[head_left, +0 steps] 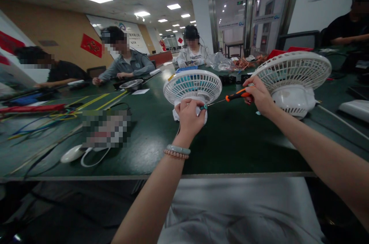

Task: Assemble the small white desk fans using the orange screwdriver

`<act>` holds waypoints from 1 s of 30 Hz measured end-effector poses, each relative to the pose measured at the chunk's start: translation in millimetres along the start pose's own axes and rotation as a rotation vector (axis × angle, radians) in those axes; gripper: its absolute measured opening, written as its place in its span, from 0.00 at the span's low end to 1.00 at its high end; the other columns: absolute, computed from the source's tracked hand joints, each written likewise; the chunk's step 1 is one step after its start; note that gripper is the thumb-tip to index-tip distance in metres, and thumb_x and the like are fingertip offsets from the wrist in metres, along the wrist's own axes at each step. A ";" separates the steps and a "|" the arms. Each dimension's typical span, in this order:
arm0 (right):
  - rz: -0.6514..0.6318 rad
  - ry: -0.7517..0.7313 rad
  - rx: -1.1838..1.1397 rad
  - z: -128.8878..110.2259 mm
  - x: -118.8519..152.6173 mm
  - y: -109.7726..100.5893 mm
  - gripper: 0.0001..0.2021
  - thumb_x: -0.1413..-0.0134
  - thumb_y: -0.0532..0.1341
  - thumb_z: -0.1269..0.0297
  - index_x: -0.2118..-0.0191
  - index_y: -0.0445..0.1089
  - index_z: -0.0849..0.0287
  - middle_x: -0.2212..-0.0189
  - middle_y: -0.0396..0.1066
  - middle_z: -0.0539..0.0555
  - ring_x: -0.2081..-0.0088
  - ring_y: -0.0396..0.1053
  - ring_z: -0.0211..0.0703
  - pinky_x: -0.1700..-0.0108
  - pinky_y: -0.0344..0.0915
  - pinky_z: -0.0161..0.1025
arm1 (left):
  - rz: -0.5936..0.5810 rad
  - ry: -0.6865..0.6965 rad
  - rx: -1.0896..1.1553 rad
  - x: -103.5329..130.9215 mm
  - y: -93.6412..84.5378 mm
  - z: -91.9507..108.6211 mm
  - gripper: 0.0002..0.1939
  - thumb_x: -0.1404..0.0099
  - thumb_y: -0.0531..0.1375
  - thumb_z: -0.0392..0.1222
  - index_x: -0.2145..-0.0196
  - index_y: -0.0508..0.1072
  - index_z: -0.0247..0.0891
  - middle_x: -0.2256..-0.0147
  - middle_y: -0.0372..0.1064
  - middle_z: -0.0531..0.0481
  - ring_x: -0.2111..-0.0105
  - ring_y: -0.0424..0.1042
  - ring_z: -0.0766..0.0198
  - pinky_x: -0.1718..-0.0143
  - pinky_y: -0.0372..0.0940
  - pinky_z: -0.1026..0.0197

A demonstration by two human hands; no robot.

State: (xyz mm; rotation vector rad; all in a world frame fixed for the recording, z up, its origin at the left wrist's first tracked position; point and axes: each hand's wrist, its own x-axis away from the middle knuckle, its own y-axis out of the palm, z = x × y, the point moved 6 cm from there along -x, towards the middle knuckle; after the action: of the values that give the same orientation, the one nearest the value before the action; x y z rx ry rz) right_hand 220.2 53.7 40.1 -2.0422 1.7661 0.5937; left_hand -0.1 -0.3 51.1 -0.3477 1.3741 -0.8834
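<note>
A small white fan with a round grille and blue blades is in front of me on the green table. My left hand is at its base, fingers closed, with a small teal piece pinched by the thumb. The exact kind of this piece is too small to make out. My right hand grips a screwdriver by its orange and black handle. Its thin shaft points left, and the tip reaches the teal piece. A larger white fan stands just beyond my right hand, its grille tilted upward.
A white computer mouse and a white cable loop lie at left, near coloured wires. Clear plastic bags and copper-coloured wire are at the back. Several people sit around the table. The table's front edge runs before my lap.
</note>
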 end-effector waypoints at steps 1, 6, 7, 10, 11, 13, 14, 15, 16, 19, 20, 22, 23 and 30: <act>-0.015 -0.002 -0.001 -1.0 1.3 1.2 0.07 0.51 0.52 0.62 0.65 0.54 0.54 0.86 0.48 0.40 0.86 0.49 0.31 0.83 0.52 0.31 | 0.001 0.000 -0.002 0.2 -0.2 -0.1 0.07 0.46 0.58 0.40 0.67 0.67 0.42 0.64 0.69 0.50 0.54 0.61 0.55 0.52 0.48 0.51; -0.044 -0.001 0.027 -6.3 5.2 3.2 0.10 0.49 0.52 0.55 0.64 0.54 0.53 0.86 0.48 0.40 0.87 0.49 0.31 0.83 0.52 0.31 | -0.003 0.013 -0.003 0.2 -0.1 -0.7 0.07 0.45 0.57 0.40 0.66 0.67 0.42 0.64 0.70 0.50 0.54 0.61 0.55 0.52 0.47 0.50; -0.038 0.003 0.034 -6.4 4.6 2.4 0.10 0.50 0.52 0.56 0.64 0.54 0.53 0.85 0.50 0.41 0.86 0.51 0.32 0.83 0.53 0.32 | -0.006 0.017 -0.003 -0.1 0.2 -0.9 0.07 0.45 0.57 0.40 0.66 0.67 0.42 0.64 0.70 0.49 0.54 0.61 0.55 0.52 0.47 0.50; -0.013 -0.003 0.035 -5.8 0.4 -1.2 0.09 0.54 0.52 0.62 0.64 0.55 0.54 0.80 0.56 0.45 0.81 0.57 0.35 0.81 0.57 0.34 | -0.005 0.018 -0.004 -1.3 0.3 -1.6 0.07 0.46 0.58 0.40 0.67 0.67 0.42 0.64 0.69 0.49 0.54 0.61 0.55 0.52 0.48 0.50; -0.006 -0.013 0.028 -5.7 -1.2 -2.3 0.09 0.56 0.51 0.63 0.64 0.55 0.54 0.78 0.57 0.46 0.80 0.58 0.35 0.80 0.58 0.34 | -0.004 0.016 -0.001 -1.7 0.1 -1.8 0.07 0.46 0.58 0.40 0.67 0.67 0.42 0.64 0.69 0.49 0.54 0.61 0.55 0.52 0.48 0.50; -0.005 -0.028 0.014 -5.4 -3.2 -3.4 0.10 0.58 0.51 0.65 0.64 0.56 0.54 0.76 0.57 0.47 0.78 0.58 0.36 0.78 0.59 0.35 | -0.011 0.012 0.007 -2.5 -0.4 -1.6 0.07 0.46 0.58 0.40 0.67 0.67 0.42 0.63 0.69 0.49 0.54 0.61 0.55 0.53 0.48 0.50; -0.007 -0.029 0.009 -5.3 -3.5 -3.5 0.10 0.58 0.51 0.66 0.64 0.56 0.54 0.75 0.58 0.47 0.78 0.58 0.35 0.78 0.59 0.35 | -0.020 0.013 0.011 -2.7 -0.5 -1.3 0.07 0.46 0.58 0.40 0.66 0.67 0.42 0.63 0.69 0.49 0.54 0.61 0.55 0.53 0.48 0.50; -0.008 -0.027 0.007 -5.2 -3.3 -3.4 0.10 0.57 0.51 0.65 0.64 0.56 0.54 0.75 0.58 0.47 0.78 0.58 0.35 0.78 0.59 0.35 | -0.032 0.016 0.015 -2.9 -0.5 -0.8 0.07 0.46 0.58 0.39 0.66 0.66 0.42 0.63 0.69 0.49 0.54 0.61 0.55 0.53 0.48 0.50; -0.011 -0.025 0.009 -5.4 -2.7 -3.1 0.10 0.56 0.51 0.65 0.63 0.56 0.55 0.76 0.58 0.47 0.79 0.58 0.35 0.78 0.59 0.35 | -0.043 0.019 0.017 -3.1 -0.5 -0.5 0.08 0.46 0.58 0.39 0.66 0.66 0.42 0.63 0.70 0.49 0.54 0.61 0.55 0.53 0.48 0.50; -0.035 -0.038 0.040 -7.9 -0.4 -0.5 0.09 0.51 0.52 0.60 0.63 0.56 0.55 0.80 0.58 0.45 0.80 0.58 0.34 0.78 0.57 0.34 | -0.049 0.020 0.012 -3.9 -0.9 -1.3 0.08 0.46 0.57 0.38 0.66 0.66 0.42 0.63 0.70 0.49 0.54 0.61 0.55 0.54 0.49 0.49; -0.048 -0.047 0.055 -9.0 0.1 0.9 0.09 0.49 0.51 0.58 0.63 0.56 0.55 0.82 0.57 0.44 0.81 0.58 0.34 0.78 0.57 0.34 | -0.043 0.012 0.007 -4.4 -1.1 -2.4 0.08 0.46 0.58 0.38 0.66 0.67 0.42 0.63 0.69 0.49 0.54 0.61 0.54 0.54 0.49 0.49; -0.060 -0.062 0.080 -9.9 0.3 2.4 0.11 0.47 0.50 0.53 0.63 0.55 0.55 0.84 0.56 0.42 0.83 0.57 0.34 0.79 0.55 0.33 | -0.033 0.001 0.003 -5.1 -0.9 -4.4 0.09 0.47 0.58 0.39 0.66 0.67 0.43 0.63 0.69 0.48 0.55 0.61 0.54 0.54 0.49 0.49; -0.058 -0.062 0.088 -9.5 0.1 2.5 0.12 0.46 0.50 0.52 0.64 0.55 0.55 0.85 0.55 0.42 0.84 0.57 0.34 0.80 0.54 0.33 | -0.031 0.001 0.005 -5.3 -0.5 -4.8 0.09 0.47 0.58 0.39 0.66 0.67 0.43 0.63 0.69 0.48 0.55 0.61 0.54 0.54 0.49 0.49; -0.024 0.010 -0.001 2.7 -3.5 0.1 0.07 0.51 0.50 0.61 0.64 0.55 0.55 0.80 0.57 0.43 0.83 0.55 0.32 0.82 0.55 0.32 | -0.026 0.035 0.000 -5.2 0.0 -1.5 0.07 0.46 0.57 0.38 0.66 0.66 0.42 0.63 0.69 0.48 0.54 0.61 0.54 0.54 0.48 0.48</act>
State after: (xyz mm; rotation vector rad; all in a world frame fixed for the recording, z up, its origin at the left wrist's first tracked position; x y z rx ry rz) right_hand 219.5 58.1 39.7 -2.0674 1.7445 0.5787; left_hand -1.2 3.8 54.4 -0.3522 1.4043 -0.9151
